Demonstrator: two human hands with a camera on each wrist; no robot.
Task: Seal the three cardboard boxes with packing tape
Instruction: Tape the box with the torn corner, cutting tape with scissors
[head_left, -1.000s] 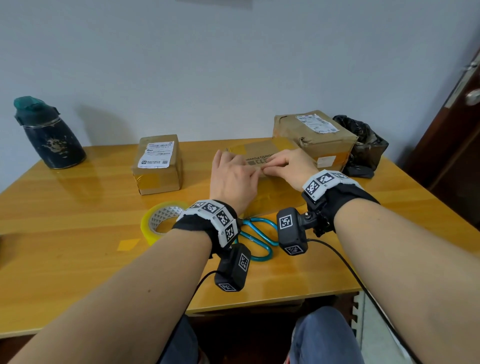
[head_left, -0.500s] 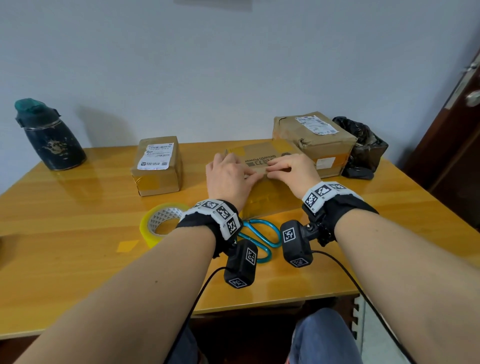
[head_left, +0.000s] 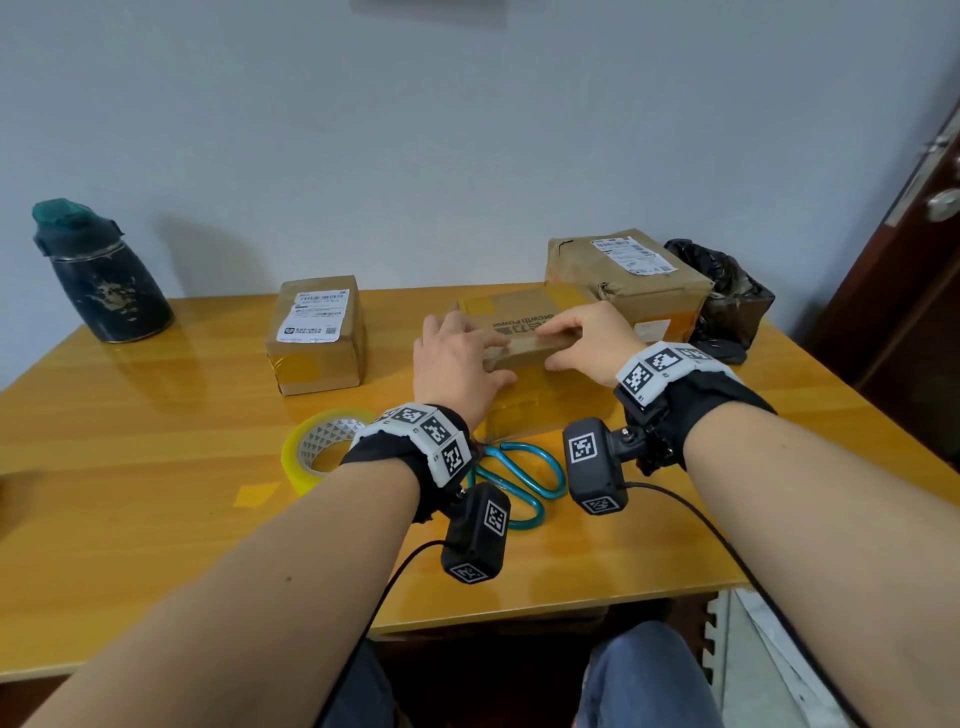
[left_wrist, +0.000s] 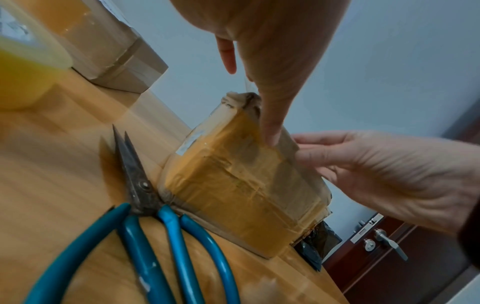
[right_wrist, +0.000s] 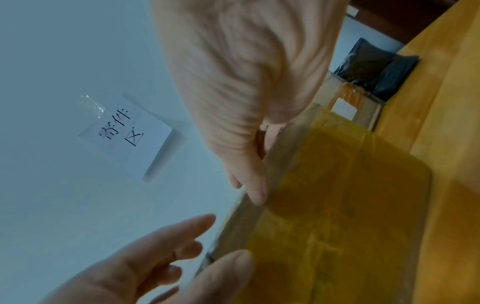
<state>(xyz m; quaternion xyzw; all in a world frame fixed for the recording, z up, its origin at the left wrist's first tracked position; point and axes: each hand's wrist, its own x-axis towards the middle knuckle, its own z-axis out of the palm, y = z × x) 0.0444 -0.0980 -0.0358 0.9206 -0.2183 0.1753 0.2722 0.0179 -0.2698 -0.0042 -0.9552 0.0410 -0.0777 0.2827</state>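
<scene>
Middle box (head_left: 524, 332) sitting mid-table (head_left: 156, 441); left hand (head_left: 457, 364) and right hand (head_left: 592, 343) pressing tape over near top edge, fingers fairly straight, flat. Best rubbing outward, firmly, avoiding wrinkles.

The head view looks forward and down from above onto the wooden table (head_left: 156, 467), wall filling the upper frame. The left wrist view sits low, close over the tabletop, looking along the left hand (left_wrist: 272, 61) at the middle box (left_wrist: 241, 185), scissors (left_wrist: 145, 216) in the lower left. The right wrist view looks steeply up past the right hand (right_wrist: 233, 82) toward the wall. All three share that box's near edge.
</scene>
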